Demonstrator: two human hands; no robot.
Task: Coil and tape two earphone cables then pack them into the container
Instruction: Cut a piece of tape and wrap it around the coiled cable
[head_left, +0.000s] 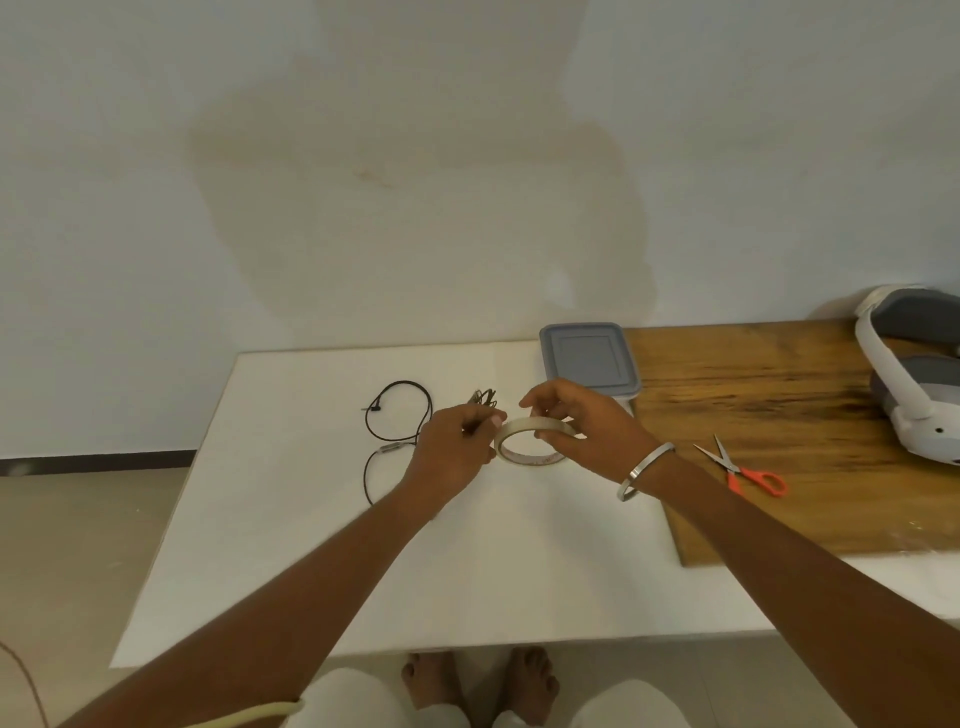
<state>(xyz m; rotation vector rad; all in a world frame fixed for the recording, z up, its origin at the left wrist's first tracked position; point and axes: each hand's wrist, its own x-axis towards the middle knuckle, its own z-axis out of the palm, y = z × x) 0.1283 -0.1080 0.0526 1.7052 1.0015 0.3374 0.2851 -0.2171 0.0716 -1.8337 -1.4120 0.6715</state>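
No writing is legible to you; reddish print inside the tape roll (535, 441) is too blurred to read. Your right hand (582, 423) holds the roll above the white table (291, 545), fingers curled over its rim. Your left hand (454, 447) pinches at the roll's left edge, fingers curled. One black earphone cable (397, 415) lies loose beside it; a coiled cable (484, 399) sits just behind. The lidded container (589, 361) stands farther back.
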